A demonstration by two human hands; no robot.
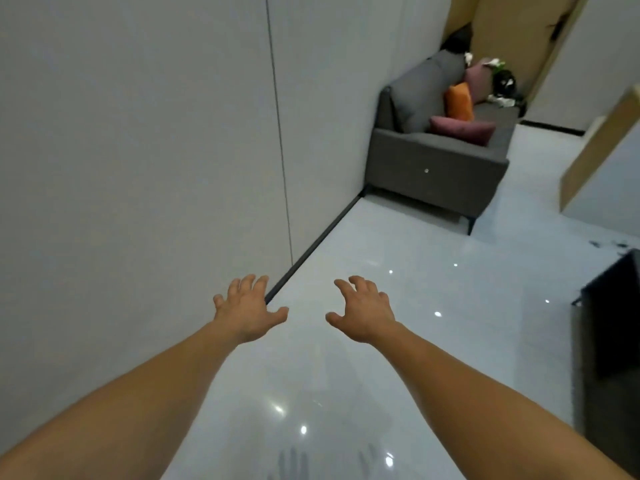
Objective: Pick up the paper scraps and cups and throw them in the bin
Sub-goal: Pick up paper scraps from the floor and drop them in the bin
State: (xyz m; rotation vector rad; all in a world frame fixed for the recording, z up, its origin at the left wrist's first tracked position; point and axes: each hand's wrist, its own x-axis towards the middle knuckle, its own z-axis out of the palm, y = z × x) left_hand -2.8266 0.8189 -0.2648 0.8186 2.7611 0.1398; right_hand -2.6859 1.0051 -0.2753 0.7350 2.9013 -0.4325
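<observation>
Nearest the camera, over the glossy pale floor (398, 341), both bare forearms reach forward, palms down. Left hand (247, 311): fingers spread, slightly curled, holding nothing. Right hand (363, 311): fingers spread and hooked a little, thumb out, also empty. The two hands hang side by side, apart from each other, touching nothing. A faint reflection of fingers shows in the floor at the bottom edge.

Floor under and ahead of the hands: ceiling-light glints only; no scraps or cups on it that I can make out.

Right edge, mid-distance: a dark boxy object (609, 306), cut off by the frame. Could be the bin or furniture; cannot tell.

Further off, against the wall (138, 133): a grey sofa (433, 164) with an orange cushion (459, 100) and purple cushions. At the far end of its seat lie whitish crumpled bits (500, 100) beside a dark bundle (504, 79). Probably paper scraps, but too small and blurred to confirm. No cup identifiable.

Judgement: search/approach step; nothing collected in hand. Next move calls for walking to the sofa's far end, confirming the litter, then pinching up scraps with one hand while the other stays free for cups. Bin location must be established first.
</observation>
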